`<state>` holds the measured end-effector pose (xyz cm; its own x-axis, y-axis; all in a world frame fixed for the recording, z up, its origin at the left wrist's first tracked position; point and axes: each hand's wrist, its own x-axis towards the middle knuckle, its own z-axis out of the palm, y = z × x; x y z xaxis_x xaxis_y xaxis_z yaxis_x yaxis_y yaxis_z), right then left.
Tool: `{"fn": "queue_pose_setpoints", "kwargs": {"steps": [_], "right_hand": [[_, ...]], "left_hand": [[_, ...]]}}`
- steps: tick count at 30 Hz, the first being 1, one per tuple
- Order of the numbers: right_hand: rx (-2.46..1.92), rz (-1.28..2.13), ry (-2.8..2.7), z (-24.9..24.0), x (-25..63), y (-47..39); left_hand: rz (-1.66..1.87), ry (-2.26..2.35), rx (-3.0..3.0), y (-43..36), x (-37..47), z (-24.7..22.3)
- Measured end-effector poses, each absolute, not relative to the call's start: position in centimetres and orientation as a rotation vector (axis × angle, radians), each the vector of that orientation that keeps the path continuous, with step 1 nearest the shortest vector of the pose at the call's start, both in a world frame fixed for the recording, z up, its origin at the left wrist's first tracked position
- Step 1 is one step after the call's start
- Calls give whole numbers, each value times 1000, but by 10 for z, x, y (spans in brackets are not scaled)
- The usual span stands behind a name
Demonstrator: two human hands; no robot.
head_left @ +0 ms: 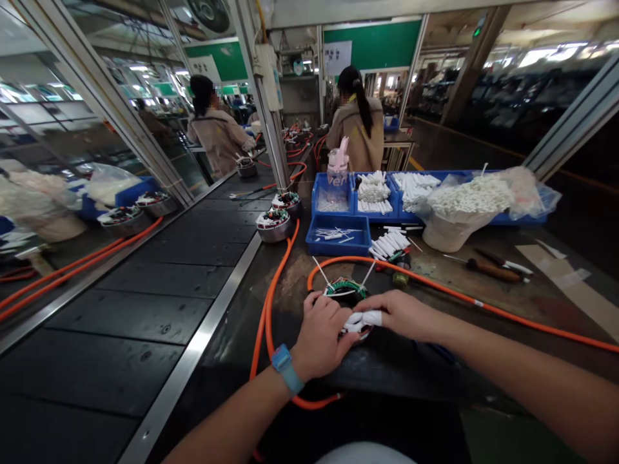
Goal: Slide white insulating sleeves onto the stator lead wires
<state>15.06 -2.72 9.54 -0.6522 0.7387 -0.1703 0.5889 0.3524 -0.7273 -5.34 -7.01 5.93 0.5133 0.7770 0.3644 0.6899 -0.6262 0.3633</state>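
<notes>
A motor stator (346, 288) with green windings sits on the dark bench in front of me, an orange cable running behind it. Two white cable ties stick up from its far rim. My left hand (323, 332), with a blue watch on the wrist, grips the stator's left side, thumb near the front rim. Between thumb and fingers, my right hand (399, 314) pinches a white sleeve (371, 318) at the front right of the stator. More white material lies beside the sleeve, partly covered by my fingers. The stator's lower left side is hidden behind my left hand.
Blue bins (333, 235) hold white tubes, ties and a pink-lidged bottle (337, 169). A bagged tub (447, 222) of white pieces stands right, near screwdrivers (493, 269). Orange cable (464, 296) crosses the bench. Other stators (273, 227) stand by the conveyor (159, 283); two co-workers sit beyond.
</notes>
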Motion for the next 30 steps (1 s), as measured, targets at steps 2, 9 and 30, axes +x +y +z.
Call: {"fn": "queue_pose_setpoints", "kwargs": {"steps": [2, 9, 30], "right_hand": [[-1262, 1307, -2351, 88, 153, -26], [-1389, 1143, -2395, 89, 150, -31], [-1223, 678, -3143, 119, 129, -9]], "left_hand": [[786, 1248, 2576, -69, -55, 58], [677, 1346, 2600, -77, -47, 73], [1144, 1010, 2813, -55, -49, 35]]}}
